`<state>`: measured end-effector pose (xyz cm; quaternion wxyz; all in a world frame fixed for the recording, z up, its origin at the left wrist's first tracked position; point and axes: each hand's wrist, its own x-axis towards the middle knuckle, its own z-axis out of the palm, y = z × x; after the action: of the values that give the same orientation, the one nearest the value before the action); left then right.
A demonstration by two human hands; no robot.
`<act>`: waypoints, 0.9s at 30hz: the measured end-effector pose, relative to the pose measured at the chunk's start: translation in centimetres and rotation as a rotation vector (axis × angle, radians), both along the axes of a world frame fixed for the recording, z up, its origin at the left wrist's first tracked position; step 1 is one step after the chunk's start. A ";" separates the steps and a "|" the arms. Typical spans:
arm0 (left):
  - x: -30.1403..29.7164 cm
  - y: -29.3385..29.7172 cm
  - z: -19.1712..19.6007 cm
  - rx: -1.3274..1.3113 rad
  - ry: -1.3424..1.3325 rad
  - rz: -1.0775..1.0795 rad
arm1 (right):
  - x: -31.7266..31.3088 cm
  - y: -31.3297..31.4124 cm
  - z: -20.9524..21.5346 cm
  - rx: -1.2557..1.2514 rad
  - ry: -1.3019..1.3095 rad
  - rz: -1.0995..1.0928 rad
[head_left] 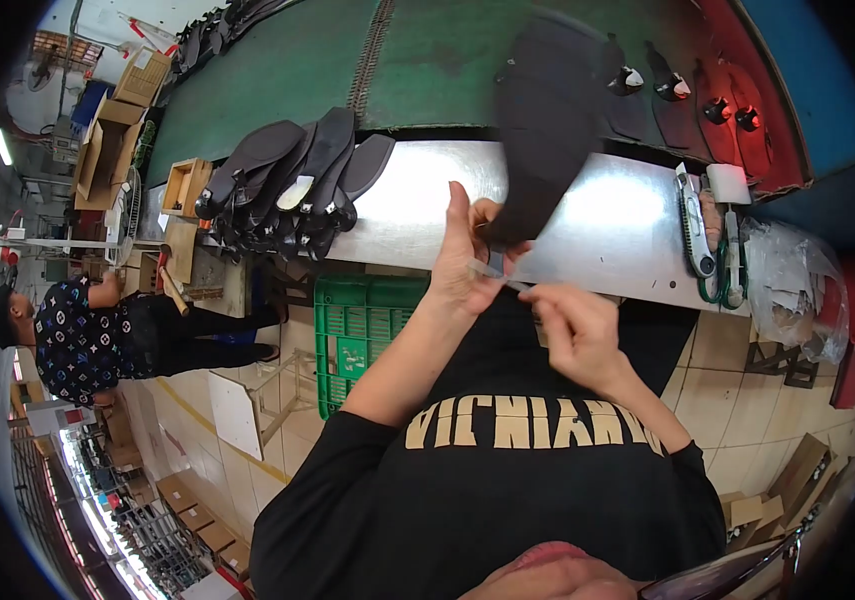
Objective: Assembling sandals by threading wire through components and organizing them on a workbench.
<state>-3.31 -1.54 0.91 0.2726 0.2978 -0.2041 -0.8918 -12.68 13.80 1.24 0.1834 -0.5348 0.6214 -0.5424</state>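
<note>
Holding up a dark sole, blurred, at one o'clock, near end down in the left hand, close to the dial's centre; reaching with the sole's far end across a green work surface at twelve, and with its near end across a shiny metal tabletop; keeping the left thumb raised and apart, with the other fingers curled in at the sole, partly hidden, so impossible to tell the exact placing of each; pinching a thin pale strip between thumb and fingertips of the right hand, toward three o'clock, just beside the left; bridging the small gap between both hands with that strip; facing, at ten o'clock, a heap of dark soles, overlapping, near a small wooden box; facing also a row of strapped soles between one and two; having a utility knife and green-handled scissors between two and three, next to a clear plastic bag at three; with a green crate below the tabletop toward eight, and a co-worker in a patterned shirt at nine, well apart.
</note>
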 end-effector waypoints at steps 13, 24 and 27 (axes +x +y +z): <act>-0.8 1.2 -3.5 0.329 0.242 0.107 | 0.8 -0.5 -1.7 0.139 0.085 -0.061; 4.2 -6.3 1.0 -0.233 -0.054 0.258 | 0.0 -0.9 -2.0 0.141 -0.098 -0.078; 9.7 -12.9 4.5 -0.589 -0.263 0.410 | -1.8 0.0 -2.4 0.174 -0.148 -0.189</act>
<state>6.35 -14.40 5.44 0.4909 0.3534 -0.4211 -0.6759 -14.51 13.82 -1.16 0.2223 -0.4147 0.6985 -0.5392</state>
